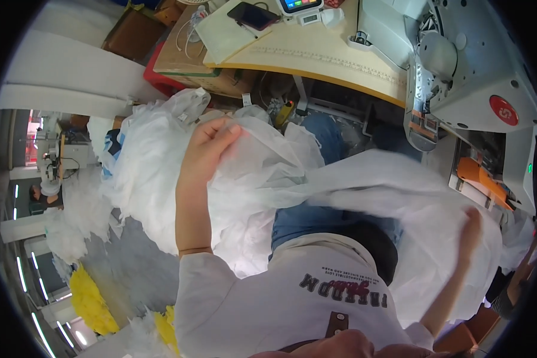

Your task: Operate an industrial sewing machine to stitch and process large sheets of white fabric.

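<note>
Sheer white fabric (375,173) stretches across my lap from left to right. My left hand (211,140) is raised over a big heap of white fabric (152,173), thumb and fingers pinched together on an edge of the cloth. Far out to the right is my right hand (470,232), against another spread of the white fabric. Motion blurs its fingers, so whether they grip the cloth does not show. The middle stretch of fabric is blurred too and passes over my jeans (304,222).
A sewing machine (477,65) stands at the right on a pale table (334,45) with a printed ruler. A phone (253,16) lies on paper there. Yellow material (92,301) is on the floor at the left. Other people (46,196) are nearby on both sides.
</note>
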A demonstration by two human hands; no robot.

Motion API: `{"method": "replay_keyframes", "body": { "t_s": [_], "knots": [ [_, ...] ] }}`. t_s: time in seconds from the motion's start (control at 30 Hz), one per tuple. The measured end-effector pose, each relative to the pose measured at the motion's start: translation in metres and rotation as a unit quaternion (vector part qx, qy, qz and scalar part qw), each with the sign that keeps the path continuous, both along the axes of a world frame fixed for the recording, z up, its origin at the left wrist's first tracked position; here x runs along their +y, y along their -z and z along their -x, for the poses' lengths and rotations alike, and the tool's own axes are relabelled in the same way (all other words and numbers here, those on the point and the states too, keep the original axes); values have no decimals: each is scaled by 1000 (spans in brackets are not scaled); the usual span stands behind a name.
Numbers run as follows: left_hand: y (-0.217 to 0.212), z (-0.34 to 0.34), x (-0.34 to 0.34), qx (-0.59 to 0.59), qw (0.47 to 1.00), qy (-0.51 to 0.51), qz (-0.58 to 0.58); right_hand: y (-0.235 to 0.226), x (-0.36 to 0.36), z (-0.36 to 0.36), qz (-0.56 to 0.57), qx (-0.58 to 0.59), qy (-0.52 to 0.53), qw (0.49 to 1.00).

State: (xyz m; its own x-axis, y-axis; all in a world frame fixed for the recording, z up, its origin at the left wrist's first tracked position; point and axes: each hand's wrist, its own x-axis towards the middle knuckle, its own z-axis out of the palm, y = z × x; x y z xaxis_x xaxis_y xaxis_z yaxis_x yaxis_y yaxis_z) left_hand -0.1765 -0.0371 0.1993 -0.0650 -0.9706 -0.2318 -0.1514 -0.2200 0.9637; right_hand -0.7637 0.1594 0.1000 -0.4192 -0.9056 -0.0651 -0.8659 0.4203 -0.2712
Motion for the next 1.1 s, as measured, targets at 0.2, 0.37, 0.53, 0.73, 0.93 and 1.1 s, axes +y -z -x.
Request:
{"method": "replay_keyframes", "body": {
  "t_s": [0.2,0.37,0.53,0.73,0.93,1.1],
  "knots": [
    [-16,2,14,-6,997,74,-16,-7,-187,-338,105,-445,-333,825],
    [-3,-7,22,-88,992,84,26,9,-162,-306,188,-761,-39,620],
    [40,96,-17,33,996,80,2,-39,-142,-222,364,-564,61,739],
    [77,158,-58,46,961,257,-88,-53,-149,-173,295,-219,134,920],
    [72,163,-100,131,942,242,-195,-33,-187,-159,335,-131,88,929],
    [74,143,-55,-191,957,153,157,-36,-172,-169,327,-242,116,906]
  ]
}}
